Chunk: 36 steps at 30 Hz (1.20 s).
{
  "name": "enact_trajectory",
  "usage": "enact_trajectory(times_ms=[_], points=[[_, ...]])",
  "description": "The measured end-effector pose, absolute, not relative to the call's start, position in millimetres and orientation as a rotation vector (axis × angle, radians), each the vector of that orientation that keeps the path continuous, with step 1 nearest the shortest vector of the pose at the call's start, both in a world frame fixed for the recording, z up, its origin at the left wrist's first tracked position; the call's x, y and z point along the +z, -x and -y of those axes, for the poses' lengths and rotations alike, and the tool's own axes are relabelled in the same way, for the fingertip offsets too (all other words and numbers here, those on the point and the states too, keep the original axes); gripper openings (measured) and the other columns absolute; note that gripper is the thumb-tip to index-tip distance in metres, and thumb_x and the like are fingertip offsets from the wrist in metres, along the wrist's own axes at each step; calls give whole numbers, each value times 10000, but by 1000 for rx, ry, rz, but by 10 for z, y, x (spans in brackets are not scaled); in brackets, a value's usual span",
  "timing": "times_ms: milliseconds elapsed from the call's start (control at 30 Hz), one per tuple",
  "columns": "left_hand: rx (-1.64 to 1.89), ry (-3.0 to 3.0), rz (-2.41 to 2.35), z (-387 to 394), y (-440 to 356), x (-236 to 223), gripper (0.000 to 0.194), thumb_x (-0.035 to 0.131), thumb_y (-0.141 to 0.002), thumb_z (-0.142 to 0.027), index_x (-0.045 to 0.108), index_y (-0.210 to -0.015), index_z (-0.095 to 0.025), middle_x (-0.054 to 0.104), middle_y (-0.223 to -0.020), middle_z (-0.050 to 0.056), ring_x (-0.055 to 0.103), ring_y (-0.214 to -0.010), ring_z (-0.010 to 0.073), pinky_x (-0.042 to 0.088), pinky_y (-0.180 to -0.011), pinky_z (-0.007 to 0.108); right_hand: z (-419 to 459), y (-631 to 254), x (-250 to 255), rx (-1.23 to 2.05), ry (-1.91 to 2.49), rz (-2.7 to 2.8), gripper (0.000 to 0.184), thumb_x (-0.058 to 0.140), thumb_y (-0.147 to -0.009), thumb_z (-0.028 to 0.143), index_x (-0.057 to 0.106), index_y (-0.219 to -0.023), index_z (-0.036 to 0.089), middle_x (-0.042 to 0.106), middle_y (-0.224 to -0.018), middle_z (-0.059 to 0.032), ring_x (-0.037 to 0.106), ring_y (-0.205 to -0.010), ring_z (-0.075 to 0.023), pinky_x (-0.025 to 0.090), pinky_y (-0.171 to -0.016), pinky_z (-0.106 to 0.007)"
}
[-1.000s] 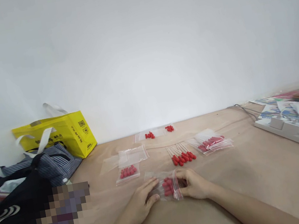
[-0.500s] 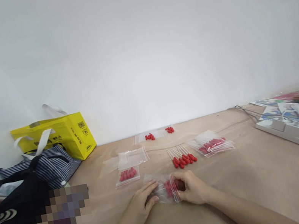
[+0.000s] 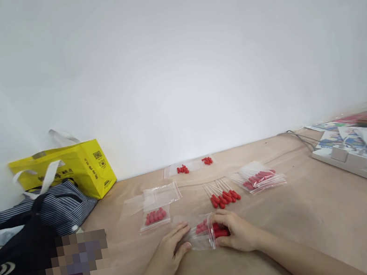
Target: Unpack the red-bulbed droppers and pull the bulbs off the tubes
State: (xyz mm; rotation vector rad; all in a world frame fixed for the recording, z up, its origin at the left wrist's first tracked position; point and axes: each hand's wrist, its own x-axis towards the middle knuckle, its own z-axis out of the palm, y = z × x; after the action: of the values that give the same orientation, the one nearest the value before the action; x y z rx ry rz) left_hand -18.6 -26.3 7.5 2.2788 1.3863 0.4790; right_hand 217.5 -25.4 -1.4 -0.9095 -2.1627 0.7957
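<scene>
Several red-headed white sticks (image 3: 222, 233), gripped by my right hand (image 3: 237, 231), reach into a clear plastic bag (image 3: 201, 244). My unclenched left hand (image 3: 170, 249) touches it.

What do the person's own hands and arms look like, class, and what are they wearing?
The left hand and right hand wear no gloves. Both forearms are uncovered as far as the picture shows, with no sleeves in view. No watch, bracelet or ring can be seen.
</scene>
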Motion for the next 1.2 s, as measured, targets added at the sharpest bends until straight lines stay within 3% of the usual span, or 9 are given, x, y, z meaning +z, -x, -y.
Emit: enact_trajectory(times_ms=[100, 267, 467, 667, 933, 1000, 1100, 1200], points=[[496, -2278, -1378, 269, 185, 88, 373, 478, -785, -323, 530, -1150, -262, 487, -1261, 34, 422, -1173, 210, 299, -1004, 425, 249, -2224, 43, 818, 843, 2185, 263, 587, -674, 143, 622, -924, 217, 591, -977, -27, 540, -878, -149, 401, -784, -246], [519, -2282, -1367, 269, 194, 75, 368, 484, -784, -334, 530, -1146, -286, 493, -1256, 18, 427, -1169, 201, 312, -1000, 410, 213, -2353, 43, 728, 966, 2165, 228, 557, -618, 79, 625, -816, 169, 599, -795, -12, 552, -739, -133, 422, -675, -220], [512, -2265, -1381, 273, 193, 64, 374, 485, -781, -346, 532, -1146, -278, 489, -1259, 26, 423, -1172, 212, 306, -1001, 419, 237, -2279, -16, 862, 880, 2123, 265, 539, -621, 92, 597, -865, 177, 612, -851, -3, 566, -763, -130, 427, -670, -210], [504, -2264, -1389, 283, 173, 90, 370, 479, -786, -327, 529, -1149, -274, 486, -1263, 27, 423, -1172, 209, 305, -1003, 415, 231, -2336, 25, 685, 1116, 2226, 157, 507, -548, 73, 569, -661, 163, 562, -593, 39, 468, -528, -84, 324, -481, -173], [495, -2267, -1403, 298, 210, 148, 414, 502, -769, -346, 507, -1173, -257, 471, -1276, 44, 416, -1174, 217, 306, -998, 404, 57, -3069, 277, 1063, 1275, 1941, 53, 578, -535, 142, 570, -585, 155, 554, -531, 34, 452, -479, -78, 302, -436, -184], [616, -2252, -1424, 281, 166, 182, 386, 508, -762, -349, 551, -1125, -225, 517, -1226, 66, 459, -1127, 223, 335, -971, 389, 7, -3113, 310, 1153, 1290, 1735, 59, 595, -538, 167, 562, -583, 150, 537, -486, 39, 424, -432, -66, 283, -412, -184], [833, -2089, -1399, 217, -30, 252, 292, 493, -770, -361, 648, -947, -188, 644, -984, 67, 567, -939, 214, 412, -869, 355, -49, -2911, 297, 1244, 1285, 1409, 95, 614, -522, 196, 562, -581, 144, 530, -449, 43, 389, -384, -50, 255, -383, -179], [932, -1589, -1279, 99, -335, 287, 226, 603, -703, -342, 660, -839, -171, 672, -842, 35, 602, -813, 181, 442, -786, 296, -83, -2503, 231, 1389, 1186, 1226, 86, 604, -517, 202, 547, -507, 138, 527, -426, 32, 408, -387, -49, 276, -393, -175]])
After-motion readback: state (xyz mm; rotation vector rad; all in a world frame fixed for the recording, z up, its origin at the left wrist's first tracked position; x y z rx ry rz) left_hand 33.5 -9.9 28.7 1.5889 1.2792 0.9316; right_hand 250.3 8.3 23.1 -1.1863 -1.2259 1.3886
